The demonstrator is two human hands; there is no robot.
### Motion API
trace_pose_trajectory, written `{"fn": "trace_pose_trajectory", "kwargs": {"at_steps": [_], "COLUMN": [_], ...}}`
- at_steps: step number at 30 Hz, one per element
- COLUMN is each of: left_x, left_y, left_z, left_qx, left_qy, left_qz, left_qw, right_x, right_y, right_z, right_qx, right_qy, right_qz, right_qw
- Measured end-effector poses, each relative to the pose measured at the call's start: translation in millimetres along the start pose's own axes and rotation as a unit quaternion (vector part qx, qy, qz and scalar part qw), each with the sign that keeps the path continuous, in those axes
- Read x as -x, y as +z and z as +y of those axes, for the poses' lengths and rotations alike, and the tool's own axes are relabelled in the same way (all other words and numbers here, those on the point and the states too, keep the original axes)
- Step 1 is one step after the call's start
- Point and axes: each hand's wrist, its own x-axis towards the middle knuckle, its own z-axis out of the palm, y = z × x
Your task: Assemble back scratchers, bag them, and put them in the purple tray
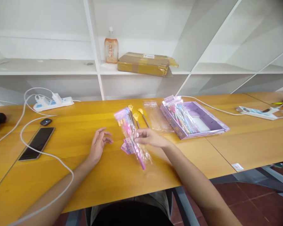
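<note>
My right hand [146,137] is closed on a clear plastic bag with a purple-pink stick [139,157] inside, possibly a hand-shaped pen or small back scratcher. The bag slants above the table, a printed header at its far end. On the table to its left rests my left hand [101,141], fingers apart and holding nothing. Just beyond the bag lie several dark sticks with yellow hand-shaped heads [135,117]. Small purple printed cards [127,147] lie partly under the bag.
A purple tray box [217,125] at right holds bagged sticks [182,114]; flat clear bags [157,116] lie beside it. A phone [37,143], a black fob-like item [46,121], cables and power strips [54,104] flank them. The shelf holds a bottle [111,48] and a taped carton [143,63].
</note>
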Motion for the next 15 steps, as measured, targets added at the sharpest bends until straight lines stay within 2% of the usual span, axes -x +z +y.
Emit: {"fn": "trace_pose_trajectory", "kwargs": {"at_steps": [3,6,8,9,10,12,15], "left_x": [1,4,5,6,7,7,8], "left_y": [-0.5,0.3,1.6,2.5,3.3,4.5,4.4], "left_z": [-1,-1,0,1,2,3,4], "left_qx": [-0.028,-0.062,-0.084,-0.093,-0.100,-0.110,-0.120], "left_qy": [-0.015,-0.025,-0.028,-0.030,-0.031,-0.034,-0.035], "left_qz": [-0.020,-0.049,-0.067,-0.076,-0.084,-0.097,-0.104], "left_qw": [0.999,0.997,0.994,0.992,0.991,0.989,0.987], "right_x": [26,63,84,91,96,100,97], "right_y": [-53,-129,-182,-206,-225,-253,-272], "right_z": [-26,-40,-36,-30,-22,-4,17], "right_qx": [0.111,0.219,0.290,0.333,0.379,0.404,0.427], "right_qy": [-0.041,-0.045,0.016,0.070,0.143,0.206,0.252], "right_qz": [0.180,0.351,0.428,0.453,0.447,0.432,0.417], "right_qw": [0.976,0.909,0.856,0.824,0.798,0.779,0.762]}}
